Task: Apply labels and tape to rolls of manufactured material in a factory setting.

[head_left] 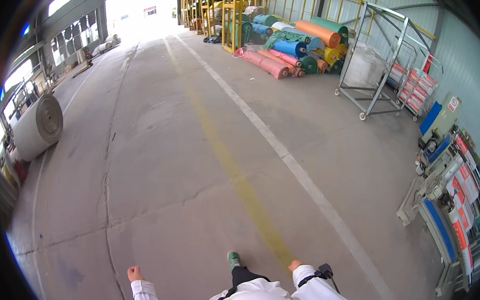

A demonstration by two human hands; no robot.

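Note:
My left hand [134, 274] hangs low at the left, beyond a white sleeve, its fingers curled into a loose fist with nothing seen in it. On the other side, my right hand [295, 264] is also curled and looks bare of any object, though the white sleeve hides part of it. A black device on a strap [325, 272] sits around my right forearm. Neither hand touches anything. Below them is the concrete floor [173, 162], where one green shoe [234, 258] shows in front of me between the hands.
A yellow line [213, 143] and a white line [268, 135] run ahead along the floor. Colourful fabric rolls [296, 46] lie by yellow racks [234, 26]. A wheeled metal frame [372, 97] and machine parts [449, 185] stand right; a large pale roll [39, 126] lies left.

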